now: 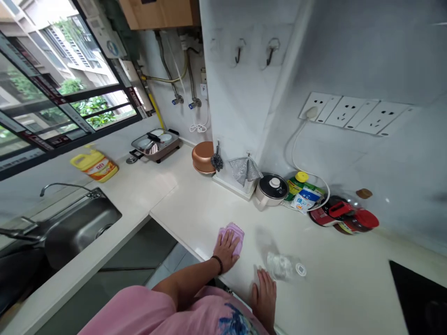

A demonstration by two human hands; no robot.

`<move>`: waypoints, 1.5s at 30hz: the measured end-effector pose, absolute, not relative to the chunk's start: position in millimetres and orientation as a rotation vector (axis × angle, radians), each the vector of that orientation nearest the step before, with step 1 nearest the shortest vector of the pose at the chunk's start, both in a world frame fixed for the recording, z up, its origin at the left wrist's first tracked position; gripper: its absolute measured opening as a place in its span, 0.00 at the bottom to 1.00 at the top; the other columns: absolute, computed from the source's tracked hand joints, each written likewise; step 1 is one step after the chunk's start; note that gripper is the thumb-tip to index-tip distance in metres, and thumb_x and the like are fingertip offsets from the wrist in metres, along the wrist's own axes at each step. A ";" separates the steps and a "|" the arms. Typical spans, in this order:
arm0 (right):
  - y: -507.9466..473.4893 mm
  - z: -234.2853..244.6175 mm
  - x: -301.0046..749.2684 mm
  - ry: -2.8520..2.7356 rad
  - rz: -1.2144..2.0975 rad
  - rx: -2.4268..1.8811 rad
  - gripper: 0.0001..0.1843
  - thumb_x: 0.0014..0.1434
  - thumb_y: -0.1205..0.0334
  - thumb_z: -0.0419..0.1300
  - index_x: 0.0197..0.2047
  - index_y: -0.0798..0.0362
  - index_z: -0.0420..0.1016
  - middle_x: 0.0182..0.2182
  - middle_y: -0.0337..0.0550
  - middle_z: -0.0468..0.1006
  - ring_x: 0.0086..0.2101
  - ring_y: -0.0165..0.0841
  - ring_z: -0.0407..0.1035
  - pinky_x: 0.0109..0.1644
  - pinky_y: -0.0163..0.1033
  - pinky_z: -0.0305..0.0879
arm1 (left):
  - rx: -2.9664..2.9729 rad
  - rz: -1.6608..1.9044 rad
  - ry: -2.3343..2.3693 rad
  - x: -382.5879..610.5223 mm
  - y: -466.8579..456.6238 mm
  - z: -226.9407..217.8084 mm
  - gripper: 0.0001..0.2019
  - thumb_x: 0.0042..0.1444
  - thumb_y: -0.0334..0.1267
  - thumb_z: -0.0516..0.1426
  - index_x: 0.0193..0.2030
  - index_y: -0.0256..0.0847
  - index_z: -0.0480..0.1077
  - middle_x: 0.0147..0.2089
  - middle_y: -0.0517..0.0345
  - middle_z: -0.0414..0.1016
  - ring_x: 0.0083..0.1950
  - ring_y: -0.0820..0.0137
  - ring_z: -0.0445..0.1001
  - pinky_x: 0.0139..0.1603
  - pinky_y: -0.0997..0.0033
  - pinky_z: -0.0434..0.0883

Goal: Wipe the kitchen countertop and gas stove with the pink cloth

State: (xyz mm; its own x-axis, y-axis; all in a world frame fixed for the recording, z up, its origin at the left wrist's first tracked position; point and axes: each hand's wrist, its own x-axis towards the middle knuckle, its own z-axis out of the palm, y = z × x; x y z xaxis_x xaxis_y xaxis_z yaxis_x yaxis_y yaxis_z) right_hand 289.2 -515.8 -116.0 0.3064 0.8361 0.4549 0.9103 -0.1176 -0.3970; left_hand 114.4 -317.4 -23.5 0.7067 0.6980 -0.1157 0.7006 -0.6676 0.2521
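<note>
My left hand [225, 251], with a dark beaded bracelet at the wrist, presses a folded pink cloth [238, 231] against the white countertop [195, 214]. The fingers lie over the cloth and hold it down; part of it is hidden under the palm. To the right, my right hand [265, 293] rests open near the counter's front edge, fingers stretched out and holding nothing. Just beyond its fingertips is a clear jar-like container [281, 266], apparently on its side, with a round white mark or cap [301, 270] at its right end.
Along the wall stand a lidded pot [272, 188], food packets [305, 197], red-lidded jars [363, 219] and a copper-coloured pan [203, 157]. Farther left are an electric pan [157, 143], a yellow jug [96, 165] and a sink [82, 225]. A black cooktop [419, 298] lies right.
</note>
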 end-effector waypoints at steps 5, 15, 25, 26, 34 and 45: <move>-513.3 -117.0 283.5 -1.547 -0.152 -2.042 0.31 0.72 0.48 0.45 0.73 0.50 0.62 0.64 0.55 0.74 0.66 0.50 0.63 0.72 0.64 0.51 | 2.652 -0.080 1.077 120.9 -304.1 -19.7 0.41 0.68 0.62 0.44 0.82 0.47 0.40 0.84 0.45 0.35 0.83 0.47 0.37 0.79 0.35 0.38; -515.2 -117.3 281.4 -1.450 -0.151 -2.104 0.30 0.69 0.44 0.51 0.69 0.46 0.68 0.63 0.52 0.75 0.62 0.52 0.69 0.69 0.64 0.59 | 2.680 -0.096 0.918 154.3 -207.9 -9.8 0.38 0.69 0.60 0.43 0.81 0.48 0.44 0.84 0.47 0.38 0.83 0.50 0.37 0.79 0.37 0.40; -523.4 -122.8 287.5 -1.457 -0.208 -2.187 0.29 0.65 0.49 0.55 0.69 0.39 0.69 0.63 0.49 0.76 0.60 0.54 0.72 0.68 0.67 0.61 | 2.696 -0.059 1.106 101.1 -85.5 -10.1 0.33 0.70 0.49 0.44 0.81 0.51 0.47 0.84 0.53 0.39 0.83 0.57 0.37 0.80 0.43 0.39; -524.2 -123.4 287.6 -1.462 -0.213 -2.192 0.30 0.65 0.49 0.55 0.69 0.38 0.68 0.63 0.49 0.76 0.60 0.54 0.72 0.69 0.67 0.61 | 2.686 -0.060 1.132 91.7 -73.5 -8.5 0.33 0.70 0.49 0.44 0.81 0.51 0.46 0.84 0.53 0.39 0.83 0.57 0.37 0.80 0.43 0.40; -530.4 -127.7 288.0 -1.478 -0.246 -2.211 0.37 0.64 0.50 0.56 0.75 0.35 0.58 0.65 0.47 0.74 0.61 0.54 0.71 0.70 0.69 0.58 | 2.605 -0.062 1.376 25.7 7.8 8.2 0.32 0.72 0.47 0.40 0.81 0.48 0.45 0.84 0.51 0.38 0.84 0.58 0.35 0.79 0.42 0.42; -521.3 -92.4 273.3 -1.492 -0.219 -2.324 0.30 0.68 0.53 0.52 0.70 0.51 0.67 0.66 0.54 0.72 0.64 0.48 0.67 0.73 0.62 0.54 | 2.319 -0.004 1.776 -34.7 79.3 25.0 0.33 0.72 0.47 0.38 0.81 0.39 0.46 0.84 0.40 0.37 0.83 0.51 0.36 0.78 0.36 0.44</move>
State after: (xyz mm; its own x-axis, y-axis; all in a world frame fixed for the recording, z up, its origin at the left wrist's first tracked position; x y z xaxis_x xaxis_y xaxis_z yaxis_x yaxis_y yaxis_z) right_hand 273.3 -521.3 -92.4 0.4274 0.8443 0.3232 0.9015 -0.3715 -0.2218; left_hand -34.7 79.3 25.0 0.2699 0.9534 -0.1349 0.9539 -0.2457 0.1722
